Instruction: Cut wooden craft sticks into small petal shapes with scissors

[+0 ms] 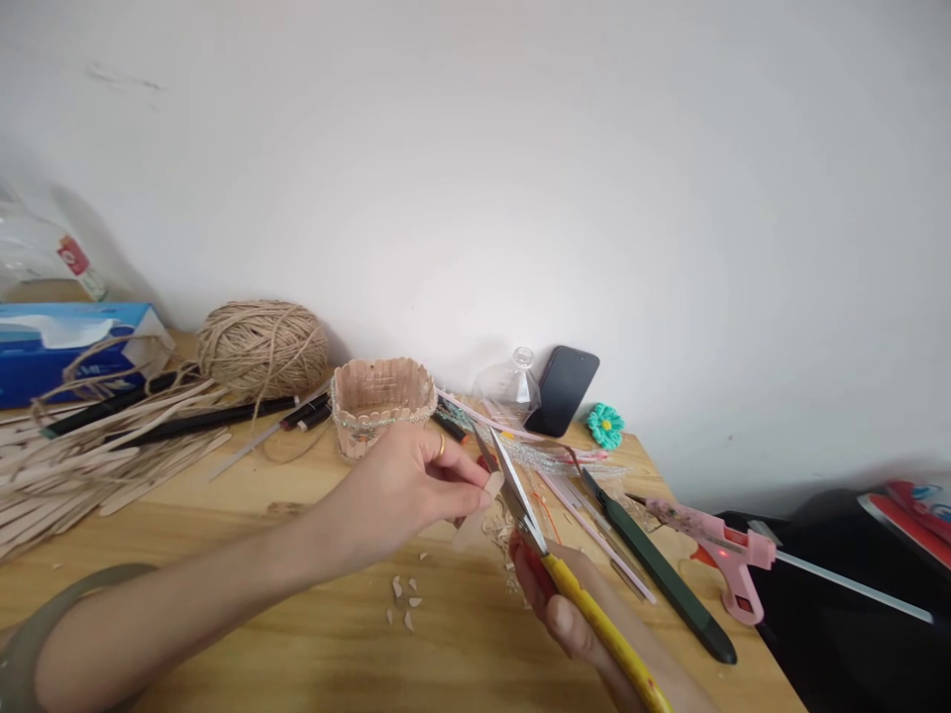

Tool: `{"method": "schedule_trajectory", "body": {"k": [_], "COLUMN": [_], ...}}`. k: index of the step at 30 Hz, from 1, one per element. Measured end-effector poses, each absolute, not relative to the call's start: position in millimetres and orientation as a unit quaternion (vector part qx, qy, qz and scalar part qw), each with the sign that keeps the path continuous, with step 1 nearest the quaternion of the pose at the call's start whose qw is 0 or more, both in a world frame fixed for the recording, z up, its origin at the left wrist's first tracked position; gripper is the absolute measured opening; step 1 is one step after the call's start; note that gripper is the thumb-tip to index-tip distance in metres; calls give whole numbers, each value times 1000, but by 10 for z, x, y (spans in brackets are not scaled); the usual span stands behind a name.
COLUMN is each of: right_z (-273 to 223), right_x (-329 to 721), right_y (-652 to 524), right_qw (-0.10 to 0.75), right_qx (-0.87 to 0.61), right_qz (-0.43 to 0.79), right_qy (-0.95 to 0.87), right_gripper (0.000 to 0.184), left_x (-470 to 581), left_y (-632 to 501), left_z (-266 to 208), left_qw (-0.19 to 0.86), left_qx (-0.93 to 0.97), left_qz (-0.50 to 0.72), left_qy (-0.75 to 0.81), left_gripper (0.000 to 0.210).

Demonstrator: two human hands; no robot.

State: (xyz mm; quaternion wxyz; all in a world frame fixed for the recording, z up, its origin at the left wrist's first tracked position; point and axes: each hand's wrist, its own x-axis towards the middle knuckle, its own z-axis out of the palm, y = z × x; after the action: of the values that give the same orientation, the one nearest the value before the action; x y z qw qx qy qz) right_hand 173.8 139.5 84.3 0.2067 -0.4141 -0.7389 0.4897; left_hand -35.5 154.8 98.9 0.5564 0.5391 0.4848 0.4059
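My left hand [416, 480] pinches a short pale wooden craft stick [475, 520] between thumb and fingers. In my right hand [569, 614] is a pair of scissors [586, 604] with yellow handles, its metal blades parted and pointing up and away, close beside the stick's top end. Whether the blades touch the wood I cannot tell. Just behind my left hand stands a small basket [382, 391] walled with upright wooden sticks and ringed by a glittery trim. Small wood clippings [401, 589] lie on the table below my hands.
At left are a ball of twine [262, 347], a blue tissue box [66, 347] and a heap of wooden sticks [45, 485]. To the right lie a dark green knife-like tool [661, 574] and a pink glue gun [732, 560]. A phone [563, 389] leans on the wall near a teal flower [605, 426].
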Motion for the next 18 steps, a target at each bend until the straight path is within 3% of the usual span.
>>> {"method": "schedule_trajectory", "body": {"k": [5, 10, 14, 18], "right_z": [862, 743, 727, 840], "right_x": [1733, 1749, 1750, 1729], "right_y": [1346, 1446, 1500, 1509], "right_qw": [213, 141, 192, 264], "right_qx": [-443, -489, -544, -473], "right_qz": [465, 480, 471, 440], "right_qy": [-736, -714, -667, -716], "right_gripper": [54, 51, 44, 52], "left_x": [-350, -359, -359, -344], "left_y": [1558, 1574, 1580, 1577], "left_z": [1006, 986, 946, 948], "left_qw": [560, 551, 541, 549], "left_qx": [540, 556, 570, 573], "left_qz": [401, 401, 413, 388], "left_qy": [484, 475, 461, 468], "left_gripper": [6, 7, 21, 23]}}
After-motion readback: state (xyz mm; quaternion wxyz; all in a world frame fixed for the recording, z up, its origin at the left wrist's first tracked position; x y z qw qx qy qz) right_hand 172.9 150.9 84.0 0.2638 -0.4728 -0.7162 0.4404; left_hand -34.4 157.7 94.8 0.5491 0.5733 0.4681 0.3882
